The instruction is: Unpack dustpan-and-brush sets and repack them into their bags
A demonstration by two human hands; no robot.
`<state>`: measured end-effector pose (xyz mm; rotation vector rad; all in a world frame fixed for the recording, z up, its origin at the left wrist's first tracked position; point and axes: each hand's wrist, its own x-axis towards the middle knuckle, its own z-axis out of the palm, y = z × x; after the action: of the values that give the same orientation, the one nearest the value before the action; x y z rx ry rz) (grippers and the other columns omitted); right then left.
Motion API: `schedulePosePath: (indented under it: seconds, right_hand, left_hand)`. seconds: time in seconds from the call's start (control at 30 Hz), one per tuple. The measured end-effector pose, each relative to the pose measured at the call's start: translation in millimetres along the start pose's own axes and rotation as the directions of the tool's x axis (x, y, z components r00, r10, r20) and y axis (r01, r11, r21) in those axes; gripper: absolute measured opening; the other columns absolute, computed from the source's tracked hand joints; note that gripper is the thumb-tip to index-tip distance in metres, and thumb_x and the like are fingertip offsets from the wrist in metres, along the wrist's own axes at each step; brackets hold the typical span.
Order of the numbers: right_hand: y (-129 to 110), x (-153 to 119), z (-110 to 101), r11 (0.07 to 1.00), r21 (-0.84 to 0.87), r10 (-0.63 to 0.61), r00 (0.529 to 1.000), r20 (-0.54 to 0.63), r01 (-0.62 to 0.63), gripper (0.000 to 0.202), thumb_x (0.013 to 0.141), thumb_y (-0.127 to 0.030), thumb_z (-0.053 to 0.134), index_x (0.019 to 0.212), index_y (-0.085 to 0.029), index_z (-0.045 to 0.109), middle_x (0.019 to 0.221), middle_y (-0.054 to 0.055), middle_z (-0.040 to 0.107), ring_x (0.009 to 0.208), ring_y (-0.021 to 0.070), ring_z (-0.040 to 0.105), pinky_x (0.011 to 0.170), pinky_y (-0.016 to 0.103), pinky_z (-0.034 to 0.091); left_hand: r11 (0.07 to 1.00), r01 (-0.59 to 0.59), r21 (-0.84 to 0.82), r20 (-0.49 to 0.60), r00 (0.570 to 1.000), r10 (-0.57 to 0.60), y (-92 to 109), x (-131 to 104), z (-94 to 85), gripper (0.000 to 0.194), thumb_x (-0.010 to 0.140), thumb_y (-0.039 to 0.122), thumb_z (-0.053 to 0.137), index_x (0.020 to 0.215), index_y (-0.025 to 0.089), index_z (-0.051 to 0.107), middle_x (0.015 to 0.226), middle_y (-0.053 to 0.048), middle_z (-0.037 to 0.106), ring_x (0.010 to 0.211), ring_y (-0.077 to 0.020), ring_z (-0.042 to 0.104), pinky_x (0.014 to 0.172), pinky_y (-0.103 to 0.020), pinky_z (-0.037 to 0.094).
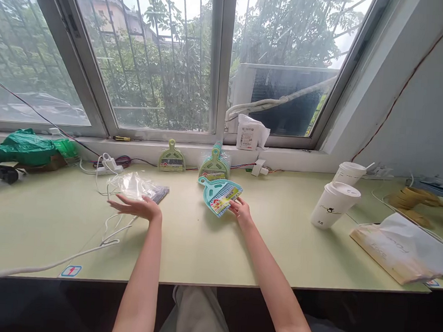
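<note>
My right hand point(241, 210) grips the lower right edge of a teal dustpan-and-brush set point(221, 195) with a colourful label, tilted above the table. My left hand point(138, 208) has its fingers spread, palm up, beside clear plastic packaging point(133, 184) and a dark flat item point(161, 194); it holds nothing that I can see. Behind the teal set, a stack of wrapped dustpan sets point(214, 166) leans at the window sill. A single green dustpan set point(172, 157) stands to its left.
Two white cups point(330, 206) and a paper bag point(405, 247) stand on the right. A white cable point(66, 260) crosses the table's left side, near a power strip point(109, 168). Green plastic point(25, 147) lies far left. A white package point(248, 133) rests on the sill.
</note>
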<state>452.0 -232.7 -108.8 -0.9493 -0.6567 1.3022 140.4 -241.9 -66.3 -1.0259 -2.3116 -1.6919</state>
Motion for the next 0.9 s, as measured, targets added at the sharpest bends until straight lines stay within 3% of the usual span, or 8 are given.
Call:
schedulePosePath:
  seconds: [0.1, 0.3, 0.53, 0.57, 0.63, 0.7, 0.73, 0.9]
  right_hand:
    - [1.1, -1.2, 1.3, 1.000, 0.000, -0.011, 1.000, 0.015, 0.011, 0.040, 0.064, -0.012, 0.079, 0.099, -0.016, 0.060, 0.088, 0.006, 0.074, 0.079, 0.0206, 0.073, 0.079, 0.034, 0.063]
    - [1.7, -1.8, 2.5, 0.999, -0.033, 0.015, 1.000, 0.011, -0.014, 0.041, 0.064, -0.012, 0.078, 0.100, -0.016, 0.059, 0.082, 0.006, 0.074, 0.073, 0.0203, 0.073, 0.077, 0.035, 0.063]
    - [5.5, -4.3, 10.9, 1.000, 0.008, -0.022, 0.979, 0.203, 0.021, 0.044, 0.063, -0.018, 0.082, 0.102, -0.015, 0.061, 0.090, 0.008, 0.075, 0.081, 0.0206, 0.073, 0.078, 0.033, 0.061]
    - [5.4, -5.7, 12.2, 1.000, 0.009, -0.027, 0.974, 0.226, 0.025, 0.045, 0.063, -0.019, 0.082, 0.103, -0.015, 0.061, 0.091, 0.008, 0.075, 0.082, 0.0209, 0.073, 0.078, 0.033, 0.061]
    - [4.4, -8.1, 14.3, 0.999, -0.008, -0.035, 0.966, 0.256, 0.038, 0.044, 0.065, -0.021, 0.082, 0.105, -0.015, 0.062, 0.092, 0.008, 0.075, 0.083, 0.0213, 0.073, 0.078, 0.032, 0.061]
    - [3.4, -9.0, 15.2, 0.996, -0.067, -0.040, 0.963, 0.266, 0.060, 0.041, 0.069, -0.021, 0.080, 0.106, -0.015, 0.064, 0.091, 0.008, 0.075, 0.082, 0.0206, 0.073, 0.077, 0.031, 0.061]
    - [3.1, -8.5, 15.2, 0.990, -0.124, -0.030, 0.963, 0.266, 0.065, 0.037, 0.070, -0.021, 0.079, 0.104, -0.015, 0.065, 0.088, 0.008, 0.076, 0.079, 0.0200, 0.073, 0.074, 0.030, 0.061]
    - [-0.7, 2.6, 5.7, 0.926, -0.378, 0.111, 0.965, 0.238, -0.014, 0.012, 0.073, -0.018, 0.076, 0.079, -0.009, 0.071, 0.072, 0.010, 0.074, 0.056, 0.0173, 0.070, 0.053, 0.024, 0.059]
  left_hand:
    - [0.994, -0.090, 0.061, -0.049, 0.994, 0.093, -4.8, 1.0, 7.5, 0.074, 0.085, 0.020, 0.047, 0.151, 0.015, 0.013, 0.160, -0.023, 0.005, 0.149, -0.0325, -0.007, 0.114, -0.062, -0.006]
    - [0.973, -0.190, 0.129, 0.259, 0.954, 0.152, -29.1, 9.0, 31.2, 0.056, 0.086, 0.023, 0.048, 0.140, 0.010, 0.040, 0.144, -0.028, 0.042, 0.148, -0.0365, 0.007, 0.109, -0.069, -0.011]
    - [0.941, -0.227, -0.252, 0.350, 0.885, 0.307, 17.2, -37.2, 31.0, 0.047, 0.088, 0.041, 0.051, 0.131, 0.020, 0.050, 0.152, -0.017, 0.035, 0.148, -0.0344, 0.012, 0.115, -0.063, 0.008]
    - [0.929, -0.134, -0.346, 0.475, 0.828, 0.297, 25.3, -49.1, 32.7, 0.046, 0.088, 0.045, 0.050, 0.126, 0.021, 0.054, 0.147, -0.016, 0.042, 0.145, -0.0343, 0.021, 0.116, -0.060, 0.015]
    - [0.868, 0.182, -0.461, 0.764, 0.579, 0.284, 36.5, -69.4, 37.6, 0.052, 0.087, 0.058, 0.045, 0.121, 0.020, 0.058, 0.132, -0.016, 0.057, 0.134, -0.0342, 0.042, 0.111, -0.055, 0.031]
    - [0.793, 0.453, -0.408, 0.905, 0.316, 0.285, 39.9, -79.8, 43.0, 0.063, 0.082, 0.066, 0.049, 0.120, 0.017, 0.057, 0.118, -0.016, 0.066, 0.118, -0.0344, 0.057, 0.099, -0.051, 0.045]
    - [0.770, 0.522, -0.366, 0.929, 0.257, 0.268, 39.0, -80.6, 45.2, 0.066, 0.077, 0.066, 0.056, 0.120, 0.016, 0.057, 0.112, -0.016, 0.068, 0.111, -0.0343, 0.061, 0.093, -0.049, 0.049]
    - [0.731, 0.573, -0.372, 0.893, 0.435, 0.114, 25.5, -59.9, 49.7, 0.059, 0.070, 0.058, 0.067, 0.111, 0.016, 0.060, 0.103, -0.011, 0.071, 0.094, -0.0268, 0.067, 0.077, -0.036, 0.053]
